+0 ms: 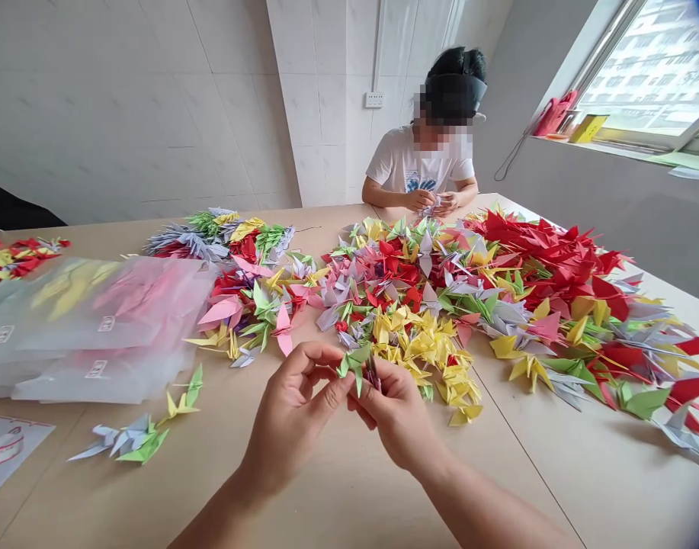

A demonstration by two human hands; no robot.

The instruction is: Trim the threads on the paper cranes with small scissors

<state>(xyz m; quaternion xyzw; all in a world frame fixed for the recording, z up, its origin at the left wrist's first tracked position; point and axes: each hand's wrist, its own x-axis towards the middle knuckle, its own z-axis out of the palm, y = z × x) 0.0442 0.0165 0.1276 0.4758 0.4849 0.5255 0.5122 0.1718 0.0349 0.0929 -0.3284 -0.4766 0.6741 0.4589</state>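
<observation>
My left hand (292,415) and my right hand (395,415) meet above the near edge of the wooden table (338,503). Both pinch a small green paper crane (354,362) between fingertips; a darker purple piece (373,374) sits against my right fingers. Just beyond my hands lies a wide heap of folded paper cranes (440,297) in yellow, red, pink, green and lilac.
Frosted plastic bags (91,320) of cranes lie stacked at the left. A few loose cranes (137,435) rest near them. Across the table a person in a white shirt (421,164) folds paper. A windowsill (612,141) with items is at the right.
</observation>
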